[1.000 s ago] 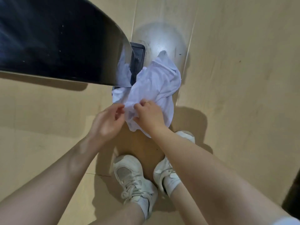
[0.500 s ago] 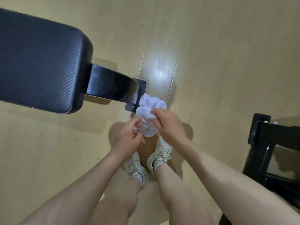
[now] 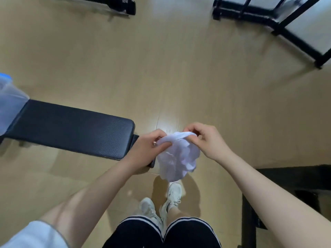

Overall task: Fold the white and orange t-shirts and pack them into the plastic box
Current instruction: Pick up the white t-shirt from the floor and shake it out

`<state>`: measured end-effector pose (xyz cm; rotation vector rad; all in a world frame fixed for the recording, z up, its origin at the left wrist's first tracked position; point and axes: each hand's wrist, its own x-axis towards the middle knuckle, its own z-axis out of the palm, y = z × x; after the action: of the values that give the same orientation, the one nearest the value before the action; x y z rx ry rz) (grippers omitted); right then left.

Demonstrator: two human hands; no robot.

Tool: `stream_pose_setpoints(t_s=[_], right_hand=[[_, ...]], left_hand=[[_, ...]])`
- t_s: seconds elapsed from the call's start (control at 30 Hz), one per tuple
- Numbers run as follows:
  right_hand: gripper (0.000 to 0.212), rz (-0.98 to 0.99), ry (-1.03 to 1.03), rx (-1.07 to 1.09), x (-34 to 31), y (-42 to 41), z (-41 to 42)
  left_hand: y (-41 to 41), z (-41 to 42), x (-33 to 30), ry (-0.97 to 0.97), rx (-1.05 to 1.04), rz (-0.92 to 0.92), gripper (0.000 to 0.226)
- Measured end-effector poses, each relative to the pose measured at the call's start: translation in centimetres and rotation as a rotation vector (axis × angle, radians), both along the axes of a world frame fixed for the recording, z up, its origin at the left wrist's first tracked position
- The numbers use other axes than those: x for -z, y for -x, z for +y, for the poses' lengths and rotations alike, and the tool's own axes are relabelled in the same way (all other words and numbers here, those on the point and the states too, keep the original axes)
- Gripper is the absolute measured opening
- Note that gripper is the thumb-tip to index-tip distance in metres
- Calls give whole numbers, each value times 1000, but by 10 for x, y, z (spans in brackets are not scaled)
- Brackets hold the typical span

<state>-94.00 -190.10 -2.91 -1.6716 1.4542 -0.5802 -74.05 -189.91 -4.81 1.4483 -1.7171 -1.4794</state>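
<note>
Padded bench [image 3: 71, 127] left of shirt [image 3: 177, 158]; black frame [image 3: 286, 20] far.

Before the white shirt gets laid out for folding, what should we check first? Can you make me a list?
1. Both hands have the white shirt: ok. The left hand and right hand each pinch its top edge.
2. Shirt is off the floor: ok, it hangs bunched above the shoes.
3. Shirt is spread flat: not ok, it is crumpled.
4. A flat spot is close by: ok, the black padded bench is beside the left hand.
5. Plastic box is ready: cannot tell, only a corner shows at the left edge.
6. Orange shirt is nearby: cannot tell, it is not in view.
</note>
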Motion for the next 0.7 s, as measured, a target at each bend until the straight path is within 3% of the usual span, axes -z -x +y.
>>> stream_pose_setpoints(t_s=[0.07,0.17,0.27,0.33,0.5,0.63,0.7], right_hand=[[26,10,20,56,-8,-4,-4],[13,46,40,127,-12,-17,-11],[21,68,119,151,-14,-28,-3],[17,8,146,167,-17,-34,11],[17,-221,-39,116,-19,-45,33],[24,-288,-45,126,-20,-54,28],[17,-271,-59,172,-20,-57,23]], left_hand=[[0,-2,-20,18,-16,-20,19],[2,-5,-38,71,-90,-7,14],[2,-8,-46,83,-141,11,12],[0,-6,-48,95,-134,0,11],[0,0,-55,88,-201,-7,14],[2,-1,-63,62,-265,-48,16],[4,-1,-65,65,-327,-79,18]])
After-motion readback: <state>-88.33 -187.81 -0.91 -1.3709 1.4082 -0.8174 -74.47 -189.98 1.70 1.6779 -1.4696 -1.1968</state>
